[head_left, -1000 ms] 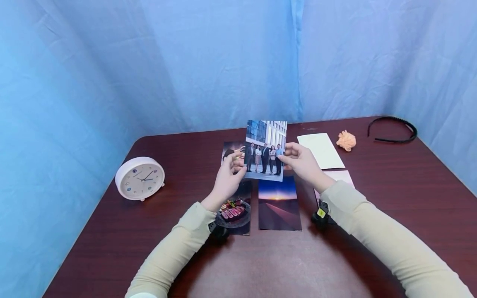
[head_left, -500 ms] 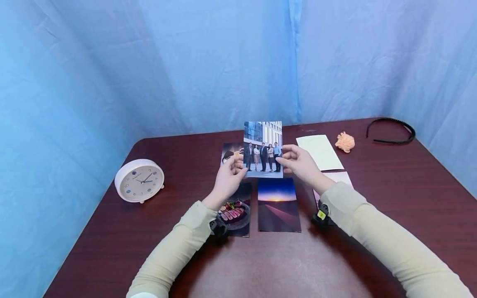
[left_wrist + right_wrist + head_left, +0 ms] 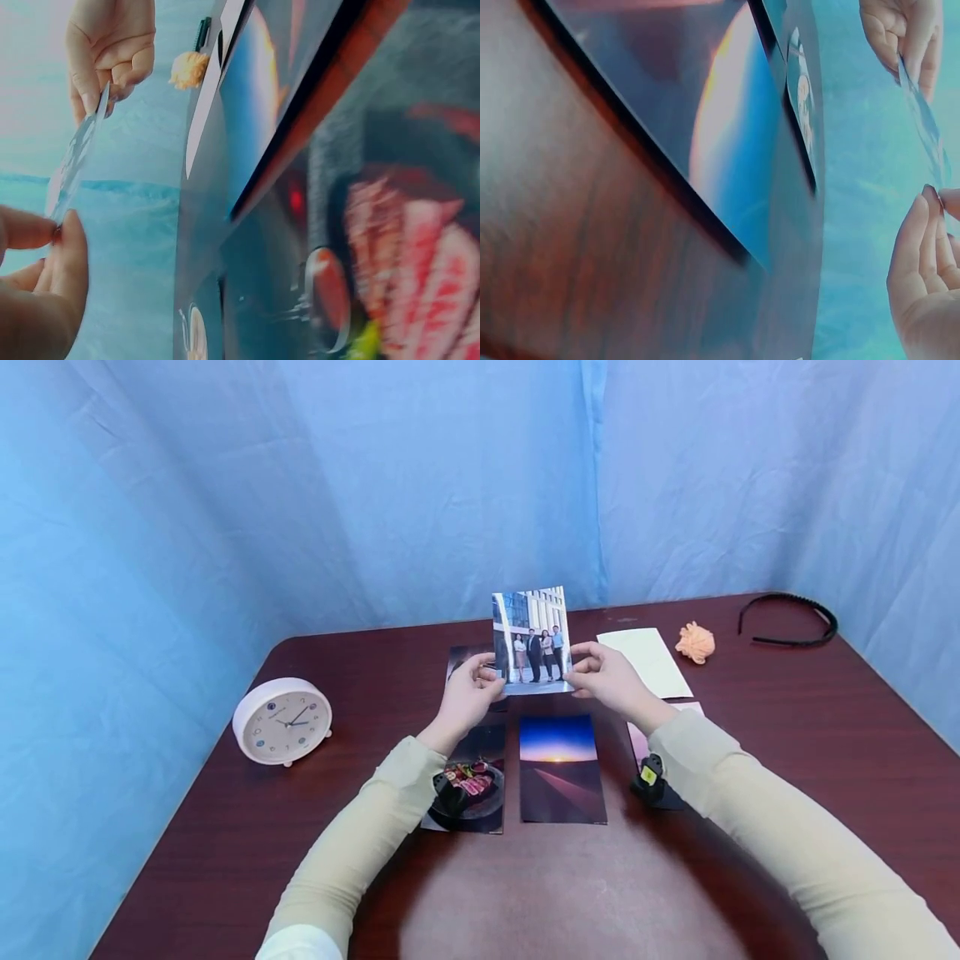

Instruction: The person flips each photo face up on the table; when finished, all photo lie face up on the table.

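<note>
A photo of several people before a building (image 3: 534,639) is held up off the table, tilted toward the head camera. My left hand (image 3: 467,697) pinches its lower left edge between thumb and fingers. At the lower right edge, my right hand (image 3: 611,681) pinches it the same way. Both wrist views show the photo (image 3: 75,161) nearly edge-on, stretched between the two hands. Below it on the table lie a sunset road photo (image 3: 561,772) and a sliced-meat photo (image 3: 480,747). Another photo (image 3: 457,657) behind the left hand is mostly hidden.
On the table (image 3: 315,852), a white alarm clock (image 3: 282,721) stands at the left. Toward the right lie a white sheet (image 3: 647,662), a partly covered pinkish photo (image 3: 639,745), a peach-coloured fluffy thing (image 3: 695,643) and a black headband (image 3: 795,620). Blue curtains (image 3: 450,485) surround the table.
Both hands have raised the group photo slightly and tilted it, its sheet now a little bowed. It covers less of the sunset photo than a second ago. Things on the table stay put.
</note>
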